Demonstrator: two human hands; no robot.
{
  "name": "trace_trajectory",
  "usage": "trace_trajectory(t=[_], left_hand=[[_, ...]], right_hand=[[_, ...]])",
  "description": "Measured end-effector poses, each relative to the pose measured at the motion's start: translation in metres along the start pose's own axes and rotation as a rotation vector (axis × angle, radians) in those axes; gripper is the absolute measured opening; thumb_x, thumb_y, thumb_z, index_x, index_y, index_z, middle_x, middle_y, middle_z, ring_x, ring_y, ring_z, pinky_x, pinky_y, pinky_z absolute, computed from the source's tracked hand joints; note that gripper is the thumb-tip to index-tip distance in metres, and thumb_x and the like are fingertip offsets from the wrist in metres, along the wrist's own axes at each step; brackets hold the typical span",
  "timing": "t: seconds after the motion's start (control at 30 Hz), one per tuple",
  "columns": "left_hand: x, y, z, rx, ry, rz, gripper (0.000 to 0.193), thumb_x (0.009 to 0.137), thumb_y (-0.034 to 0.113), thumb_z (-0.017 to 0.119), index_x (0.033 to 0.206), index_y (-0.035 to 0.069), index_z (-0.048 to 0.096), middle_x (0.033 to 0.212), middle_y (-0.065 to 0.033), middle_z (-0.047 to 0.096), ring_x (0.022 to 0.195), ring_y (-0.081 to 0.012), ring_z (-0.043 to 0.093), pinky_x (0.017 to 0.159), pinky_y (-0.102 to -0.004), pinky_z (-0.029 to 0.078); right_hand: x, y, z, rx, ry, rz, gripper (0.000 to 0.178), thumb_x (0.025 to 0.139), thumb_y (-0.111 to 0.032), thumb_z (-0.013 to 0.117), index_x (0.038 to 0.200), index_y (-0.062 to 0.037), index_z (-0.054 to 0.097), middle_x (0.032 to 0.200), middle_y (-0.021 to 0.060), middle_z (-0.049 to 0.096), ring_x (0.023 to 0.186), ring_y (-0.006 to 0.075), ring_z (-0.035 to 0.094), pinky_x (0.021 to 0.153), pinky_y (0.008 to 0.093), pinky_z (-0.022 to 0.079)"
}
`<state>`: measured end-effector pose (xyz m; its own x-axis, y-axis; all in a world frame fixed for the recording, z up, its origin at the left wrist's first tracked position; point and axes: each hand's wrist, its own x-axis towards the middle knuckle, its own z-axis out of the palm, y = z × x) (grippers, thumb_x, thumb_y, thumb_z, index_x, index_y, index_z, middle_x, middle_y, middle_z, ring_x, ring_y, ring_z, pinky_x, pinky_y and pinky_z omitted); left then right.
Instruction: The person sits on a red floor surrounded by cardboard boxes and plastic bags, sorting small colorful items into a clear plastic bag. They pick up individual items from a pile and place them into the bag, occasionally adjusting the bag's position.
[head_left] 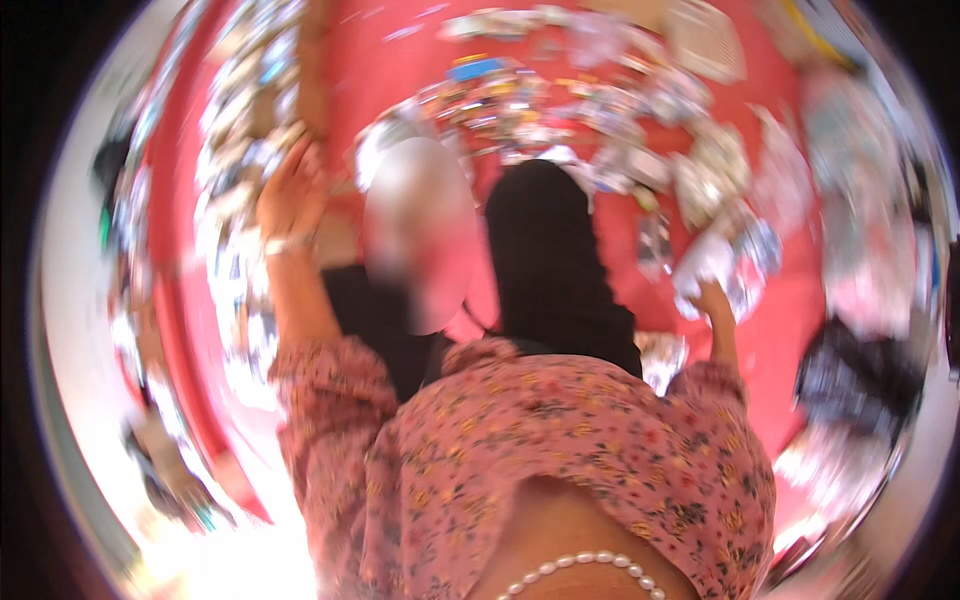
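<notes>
Motion blurs most of the picture. My left hand [293, 198] is raised at the left, beside long rows of small packets [245, 130]. Its fingers are smeared, so I cannot make out whether anything is in them. On the right, my right hand [714, 298] grips the near edge of a white plastic bag [703, 268]. A clear, bluish plastic bag [757, 255] lies against that one. Beyond them sits a pale, bulging bag [712, 172].
Red covering [610, 255] spreads under everything. A heap of small colourful packets [500, 105] lies ahead, past my dark-clad knees [545, 240]. A pinkish plastic bag [780, 185], a black bag [860, 375] and a pale basket or tray [706, 40] are at the right.
</notes>
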<state>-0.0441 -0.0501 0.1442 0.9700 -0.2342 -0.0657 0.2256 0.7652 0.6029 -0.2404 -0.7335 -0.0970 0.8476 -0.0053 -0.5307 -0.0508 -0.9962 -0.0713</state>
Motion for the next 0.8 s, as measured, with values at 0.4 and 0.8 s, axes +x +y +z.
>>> trace_trajectory(t=[0.4,0.8], left_hand=[[-0.396,0.0,0.001,0.614,0.926,0.222,0.032,0.087,0.028,0.044,0.082,0.001,0.059,0.065,-0.0016,0.054,0.055,-0.008,0.045,0.05,-0.0201,0.034],[-0.58,-0.287,-0.156,1.218,1.057,-0.81,0.022,0.077,0.023,0.055,0.095,0.017,0.064,0.094,-0.0095,0.062,0.093,-0.0226,0.053,0.079,-0.0344,0.043]], right_hand=[[0.045,-0.23,-0.273,0.214,0.62,-0.517,0.029,0.084,-0.021,0.052,0.103,0.0006,0.058,0.095,0.0131,0.06,0.086,0.021,0.056,0.077,0.0295,0.043],[-0.014,-0.483,-0.28,0.103,0.006,-0.923,0.024,0.084,-0.015,0.05,0.101,0.0,0.057,0.092,0.0128,0.062,0.086,0.0179,0.057,0.077,0.0274,0.042]])
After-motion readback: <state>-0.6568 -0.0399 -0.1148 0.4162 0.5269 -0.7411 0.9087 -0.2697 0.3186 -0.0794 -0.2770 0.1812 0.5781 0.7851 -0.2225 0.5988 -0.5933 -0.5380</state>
